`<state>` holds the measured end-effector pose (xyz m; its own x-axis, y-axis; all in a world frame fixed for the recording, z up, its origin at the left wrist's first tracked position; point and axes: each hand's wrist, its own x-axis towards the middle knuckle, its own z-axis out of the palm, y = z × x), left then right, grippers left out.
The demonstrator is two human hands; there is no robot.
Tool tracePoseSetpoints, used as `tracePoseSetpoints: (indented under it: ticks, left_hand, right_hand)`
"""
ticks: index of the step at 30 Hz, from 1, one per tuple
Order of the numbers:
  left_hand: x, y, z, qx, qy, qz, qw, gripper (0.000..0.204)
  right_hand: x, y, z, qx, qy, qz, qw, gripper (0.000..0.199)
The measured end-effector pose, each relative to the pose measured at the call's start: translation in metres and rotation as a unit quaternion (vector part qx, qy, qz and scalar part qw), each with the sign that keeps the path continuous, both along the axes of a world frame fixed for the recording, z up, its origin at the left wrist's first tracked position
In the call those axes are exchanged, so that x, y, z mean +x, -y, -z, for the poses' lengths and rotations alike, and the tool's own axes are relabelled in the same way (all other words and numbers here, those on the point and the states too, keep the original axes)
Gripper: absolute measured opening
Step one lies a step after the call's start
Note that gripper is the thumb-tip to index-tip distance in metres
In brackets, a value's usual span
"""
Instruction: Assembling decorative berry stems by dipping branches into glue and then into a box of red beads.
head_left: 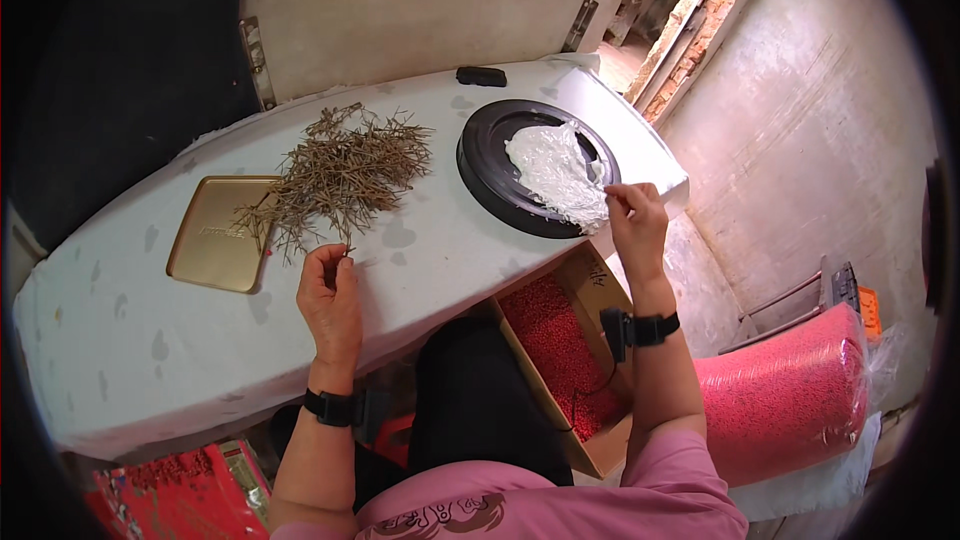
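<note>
White cloth (440,275) bears stems (350,168), long axes crisscrossed; left fingers (324,260) pinch one; right fingers (633,200) pinched, contents unclear.

Table (130,380), white-clothed, grey-blotched. Directly on it: twigs (350,170), one loose brown heap, just beyond the pinch of the left hand (332,305); gold tray (215,225), rectangular, left of that pinch, twigs over its right side; round black dish (487,170), beyond and left of the right hand (640,230); small black block (481,76), well beyond both hands, sideways between them.
</note>
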<state>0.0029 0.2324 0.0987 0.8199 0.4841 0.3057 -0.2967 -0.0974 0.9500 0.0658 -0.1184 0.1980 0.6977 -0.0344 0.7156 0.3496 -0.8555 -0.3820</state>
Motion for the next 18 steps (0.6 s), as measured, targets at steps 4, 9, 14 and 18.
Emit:
tracePoseSetpoints:
  ticks: [4,9,14,18]
  left_hand:
    - [0.002,0.002,0.0,0.011,0.005,-0.003,1.0,0.012]
    - [-0.002,0.002,-0.004,0.004,-0.027,0.009,1.0,0.013]
    - [-0.003,0.001,-0.004,0.005,-0.018,0.012,1.0,0.013]
    - [-0.001,0.001,-0.001,-0.002,-0.015,0.015,1.0,0.013]
  right_hand:
    - [0.036,0.005,0.006,-0.018,-0.016,0.023,0.999,0.009]
    - [0.05,0.0,0.011,-0.093,-0.044,0.001,0.995,0.008]
    - [0.052,0.001,0.014,-0.167,-0.102,0.026,0.98,0.011]
    - [0.044,0.004,0.004,-0.194,-0.15,0.043,0.968,0.012]
